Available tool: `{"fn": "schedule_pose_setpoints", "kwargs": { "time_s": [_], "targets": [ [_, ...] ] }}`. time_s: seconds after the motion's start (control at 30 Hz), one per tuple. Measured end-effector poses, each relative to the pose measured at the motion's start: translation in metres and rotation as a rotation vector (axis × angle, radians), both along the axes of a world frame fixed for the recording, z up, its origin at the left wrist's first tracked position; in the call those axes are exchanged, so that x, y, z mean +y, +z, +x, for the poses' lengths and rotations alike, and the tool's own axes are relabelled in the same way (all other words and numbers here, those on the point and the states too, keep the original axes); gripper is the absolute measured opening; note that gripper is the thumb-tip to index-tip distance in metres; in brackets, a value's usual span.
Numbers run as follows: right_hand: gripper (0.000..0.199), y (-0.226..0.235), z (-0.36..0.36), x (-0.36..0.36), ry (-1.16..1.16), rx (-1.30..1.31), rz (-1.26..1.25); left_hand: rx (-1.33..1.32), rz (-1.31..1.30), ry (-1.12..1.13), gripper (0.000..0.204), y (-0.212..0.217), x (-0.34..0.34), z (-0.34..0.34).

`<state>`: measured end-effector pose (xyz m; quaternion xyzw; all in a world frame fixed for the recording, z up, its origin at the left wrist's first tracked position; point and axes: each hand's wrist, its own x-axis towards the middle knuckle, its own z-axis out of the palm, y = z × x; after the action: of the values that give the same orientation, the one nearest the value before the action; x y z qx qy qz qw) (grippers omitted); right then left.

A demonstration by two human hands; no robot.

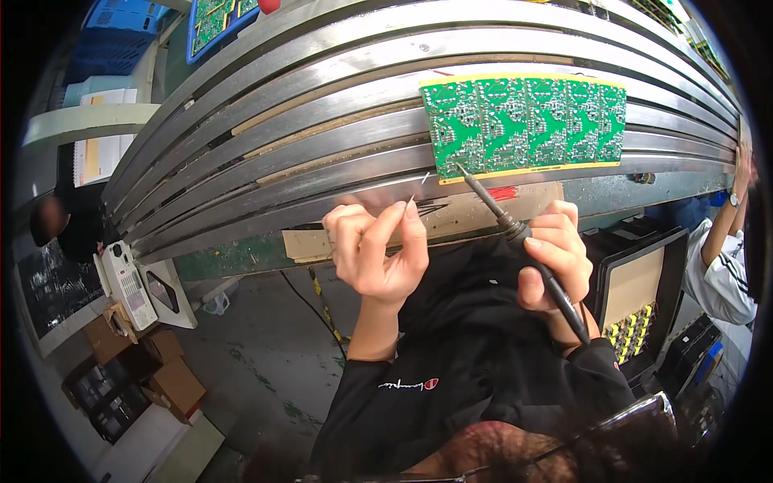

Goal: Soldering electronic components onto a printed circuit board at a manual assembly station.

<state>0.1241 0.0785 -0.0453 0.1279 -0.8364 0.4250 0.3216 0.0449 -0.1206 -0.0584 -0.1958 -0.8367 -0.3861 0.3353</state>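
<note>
My right hand [555,258] is wrapped round the dark grip of a soldering iron [491,201]. The iron's tip meets the lower left part of a green circuit board panel [506,125], which has yellow edge strips and several repeated sections full of small parts. Below and left of that tip, my left hand [374,245] is closed in a pinch, thumb against forefinger. A thin, pale strand that looks like solder wire [424,179] shows just above its fingertips, short of the board. The strand's lower end is hard to make out.
Under the panel run long metal rails [322,97]. A brown cardboard strip [314,244] lies along the bench's near edge. At right stands a black case [636,282] holding yellow parts; beyond it is another person's arm [729,217]. A white device [129,286] sits at left.
</note>
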Motion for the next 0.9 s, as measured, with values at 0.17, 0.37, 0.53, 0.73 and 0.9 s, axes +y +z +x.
{"fn": "schedule_pose_setpoints", "kwargs": {
  "time_s": [0.17, 0.37, 0.53, 0.73, 0.9],
  "targets": [
    [0.023, -0.003, -0.009, 0.002, 0.064, -0.035, -0.089, 0.004, -0.008, -0.03, 0.021, -0.006, 0.007, -0.001],
    [0.022, -0.002, -0.01, 0.003, 0.074, -0.061, -0.084, 0.001, 0.014, -0.023, 0.021, -0.008, 0.007, -0.001],
    [0.021, -0.001, -0.013, 0.022, 0.053, -0.028, -0.197, 0.0, 0.043, 0.001, 0.022, -0.005, 0.006, 0.001],
    [0.02, 0.0, -0.015, 0.041, 0.085, -0.03, -0.344, 0.017, -0.011, -0.07, 0.023, -0.005, 0.02, 0.001],
    [0.019, 0.001, -0.016, 0.042, 0.099, -0.047, -0.309, 0.013, -0.016, -0.108, 0.023, -0.007, 0.031, -0.001]
  ]
}}
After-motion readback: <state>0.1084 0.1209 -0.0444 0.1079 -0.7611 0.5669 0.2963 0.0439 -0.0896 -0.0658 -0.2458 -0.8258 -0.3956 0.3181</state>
